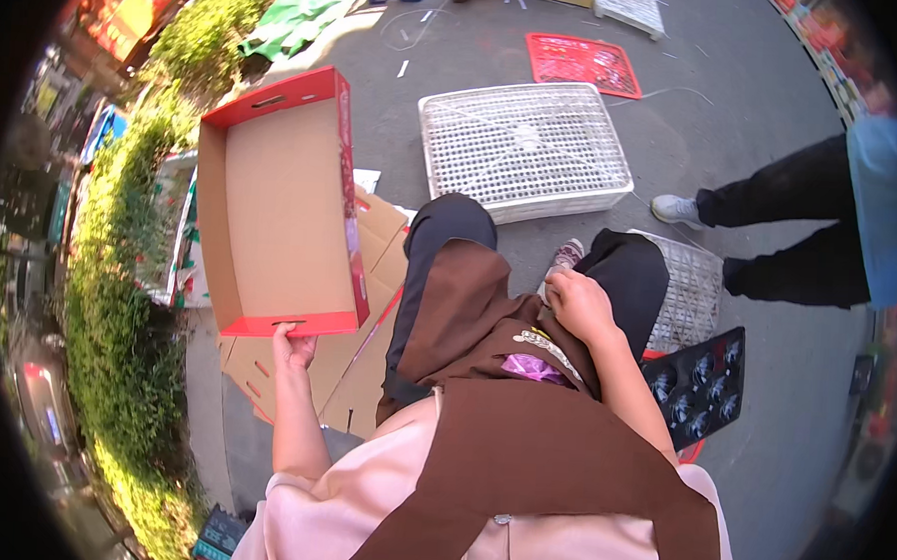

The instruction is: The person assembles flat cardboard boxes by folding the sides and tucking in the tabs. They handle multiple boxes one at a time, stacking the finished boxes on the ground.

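Observation:
An open, shallow cardboard box (284, 198) with red outer walls and a plain brown inside is held up at my left side, tilted. My left hand (293, 349) grips its near red end at the slot, thumb and fingers closed on the edge. Nothing lies inside the box. Over my right thigh, next to the knee, my right hand (580, 304) has its fingers curled in; whether they hold anything is hidden. A brown apron (552, 435) covers my lap, with a purple item (533, 369) showing at its pocket.
Flattened cardboard (339, 375) lies beneath the box. An upturned white plastic crate (524, 148) stands ahead of my knees, a red tray (583, 64) beyond it. Another pale crate (686, 295) and a black moulded tray (702, 386) are at my right. A person's legs (792, 215) stand there; a hedge (115, 346) runs left.

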A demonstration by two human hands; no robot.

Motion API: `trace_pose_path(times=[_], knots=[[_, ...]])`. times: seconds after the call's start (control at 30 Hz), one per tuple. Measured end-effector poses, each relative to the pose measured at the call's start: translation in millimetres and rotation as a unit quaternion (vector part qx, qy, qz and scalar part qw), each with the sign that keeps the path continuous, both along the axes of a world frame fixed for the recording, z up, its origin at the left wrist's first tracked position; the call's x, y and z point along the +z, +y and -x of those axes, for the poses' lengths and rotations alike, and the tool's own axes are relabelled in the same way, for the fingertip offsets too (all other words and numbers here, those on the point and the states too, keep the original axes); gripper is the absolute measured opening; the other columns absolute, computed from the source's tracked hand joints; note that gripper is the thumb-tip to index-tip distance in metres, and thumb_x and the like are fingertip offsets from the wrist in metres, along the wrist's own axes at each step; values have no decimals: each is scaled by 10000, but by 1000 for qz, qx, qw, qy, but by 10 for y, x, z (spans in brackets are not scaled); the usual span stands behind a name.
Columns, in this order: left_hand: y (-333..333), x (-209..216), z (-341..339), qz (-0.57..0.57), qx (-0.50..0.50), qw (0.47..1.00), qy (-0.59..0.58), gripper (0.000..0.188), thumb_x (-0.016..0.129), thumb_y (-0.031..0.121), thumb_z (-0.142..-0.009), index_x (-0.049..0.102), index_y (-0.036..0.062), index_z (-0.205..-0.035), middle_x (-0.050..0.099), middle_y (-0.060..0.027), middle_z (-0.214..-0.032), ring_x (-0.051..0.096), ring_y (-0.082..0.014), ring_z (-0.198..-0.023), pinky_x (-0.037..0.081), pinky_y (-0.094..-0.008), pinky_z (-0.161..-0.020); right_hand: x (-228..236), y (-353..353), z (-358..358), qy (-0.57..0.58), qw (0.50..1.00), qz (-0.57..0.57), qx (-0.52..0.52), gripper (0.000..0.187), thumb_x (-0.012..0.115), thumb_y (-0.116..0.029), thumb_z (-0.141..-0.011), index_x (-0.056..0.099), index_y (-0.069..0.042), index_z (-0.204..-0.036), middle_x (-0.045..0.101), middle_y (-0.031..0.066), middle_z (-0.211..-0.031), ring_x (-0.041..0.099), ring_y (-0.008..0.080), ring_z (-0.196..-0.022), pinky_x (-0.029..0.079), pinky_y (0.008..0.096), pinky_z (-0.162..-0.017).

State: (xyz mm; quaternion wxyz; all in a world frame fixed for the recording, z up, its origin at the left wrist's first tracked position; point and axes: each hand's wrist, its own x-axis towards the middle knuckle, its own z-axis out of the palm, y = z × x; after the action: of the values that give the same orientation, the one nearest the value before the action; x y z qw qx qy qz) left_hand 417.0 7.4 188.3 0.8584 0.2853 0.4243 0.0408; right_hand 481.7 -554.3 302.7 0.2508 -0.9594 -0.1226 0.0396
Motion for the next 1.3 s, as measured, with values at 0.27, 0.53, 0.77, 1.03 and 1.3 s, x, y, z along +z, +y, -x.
trace_pose_path(times=[0.27,0.53,0.77,1.03,1.3], knots=[[510,-671,2312,18,327,924,197,202,562,87,-742,537,53,-940,592,-124,-914,604,-301,-927,514,-534,-933,-64,358,70,74,991,62,96,150,616,-72,-807,659,-15,-939,637,157,-927,625,357,-858,507,417,-756],[15,-1409,4044,151,501,802,287,126,556,168,-796,563,48,-757,588,-87,-747,578,-224,-707,549,-483,-881,-169,581,-48,135,964,164,158,176,640,-112,-797,666,-36,-954,637,163,-930,624,351,-882,504,411,-784],[-583,-2314,4678,347,507,737,281,424,512,235,-800,593,-73,-1080,630,-193,-1074,607,-347,-1044,570,-410,-869,-252,790,-383,132,923,274,236,240,580,-243,-846,670,-88,-1005,650,157,-945,634,347,-911,513,434,-800],[-458,-2636,3332,175,326,873,318,376,541,216,-817,577,-45,-1085,605,-159,-1033,598,-302,-999,546,-382,-861,-190,1216,-377,178,906,317,215,213,548,-172,-827,668,-80,-977,664,166,-996,634,355,-967,516,437,-817],[-152,-2960,1566,137,276,939,153,409,613,298,-873,488,21,-1147,515,-99,-1005,534,-222,-952,469,-363,-909,-127,1153,-297,208,913,299,185,242,519,-202,-853,665,-97,-1015,655,183,-991,637,363,-922,519,455,-788]])
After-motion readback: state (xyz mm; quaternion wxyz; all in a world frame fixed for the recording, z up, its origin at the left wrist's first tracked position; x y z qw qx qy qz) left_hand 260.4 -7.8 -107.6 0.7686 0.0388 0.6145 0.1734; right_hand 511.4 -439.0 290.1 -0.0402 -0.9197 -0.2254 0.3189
